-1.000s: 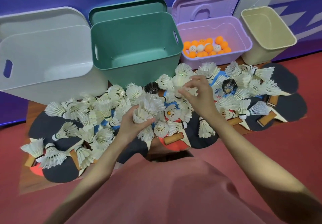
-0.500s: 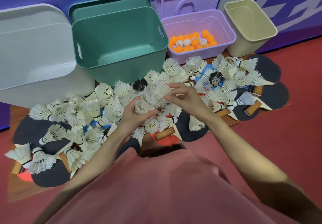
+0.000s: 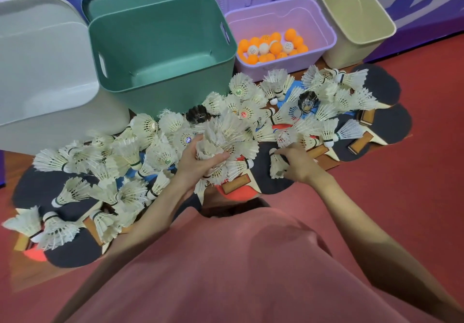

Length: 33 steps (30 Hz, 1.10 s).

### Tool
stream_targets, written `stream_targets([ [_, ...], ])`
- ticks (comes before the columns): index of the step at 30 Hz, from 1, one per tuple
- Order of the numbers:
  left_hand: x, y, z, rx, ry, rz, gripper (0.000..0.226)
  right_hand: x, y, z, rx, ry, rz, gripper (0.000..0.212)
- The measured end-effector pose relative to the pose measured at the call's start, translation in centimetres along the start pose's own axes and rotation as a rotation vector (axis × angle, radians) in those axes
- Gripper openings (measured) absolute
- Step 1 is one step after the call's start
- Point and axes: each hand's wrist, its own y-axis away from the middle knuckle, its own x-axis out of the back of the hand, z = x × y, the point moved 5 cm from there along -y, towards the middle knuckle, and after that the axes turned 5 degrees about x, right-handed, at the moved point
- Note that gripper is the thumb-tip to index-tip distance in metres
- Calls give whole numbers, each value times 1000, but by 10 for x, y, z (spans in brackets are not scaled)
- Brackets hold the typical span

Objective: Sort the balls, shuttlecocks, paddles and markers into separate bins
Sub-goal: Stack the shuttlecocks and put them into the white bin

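1. Several nested shuttlecocks [image 3: 216,141] gripped in left hand [image 3: 200,164] fingers, stacked to carry together.
2. Right hand [image 3: 298,163] fingers pinching another shuttlecock [image 3: 277,167] off a dark paddle [image 3: 263,179].
3. Beyond: empty green bin [image 3: 160,54], likely destination; balls [image 3: 271,46] already in purple bin [image 3: 324,23].

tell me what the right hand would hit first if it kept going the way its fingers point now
The right hand points left, its fingers at a white shuttlecock lying on a dark paddle. That shuttlecock comes first; whether they already touch it is unclear.
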Motion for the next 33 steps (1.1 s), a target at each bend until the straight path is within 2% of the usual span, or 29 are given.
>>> stream_targets([
  [3,-4,-2,-2,17,-17,-16,35,-8,0,-2,6,-24,29,54],
  [5,-7,-1,1,1,-45,-34,41,-2,0,-6,49,-34,85,37],
  [7,-7,-4,1,-3,-62,-48,52,12,1,-11,109,-63,227,13],
  [11,-1,-6,5,-13,-133,-49,76,60,14,-20,59,-350,636,25],
  [13,4,-6,5,-17,-128,-32,59,84,18,-28,55,-631,762,24],
  [15,5,-4,8,-29,-112,-25,56,103,18,-44,138,-946,736,27],
  [16,5,-3,8,-36,-112,-26,57,111,18,-53,183,-1014,707,27],
  [20,4,0,15,-58,-107,-48,54,118,11,-86,291,-877,493,16],
  [21,3,0,15,-66,-110,-54,54,114,10,-94,284,-861,395,5],
  [23,2,0,15,-80,-147,-79,53,103,6,-101,197,-912,208,10],
  [24,1,0,16,-86,-154,-84,54,101,4,-104,188,-949,166,5],
  [25,2,-1,15,-83,-169,-83,54,101,3,-107,192,-947,167,3],
  [29,1,-2,12,-63,-147,-48,43,104,-8,-112,147,-809,172,38],
  [31,0,-3,11,-52,-135,-47,39,104,-11,-114,131,-813,131,37],
  [33,0,-5,6,-11,-142,-68,44,105,-10,-122,190,-790,112,16],
])
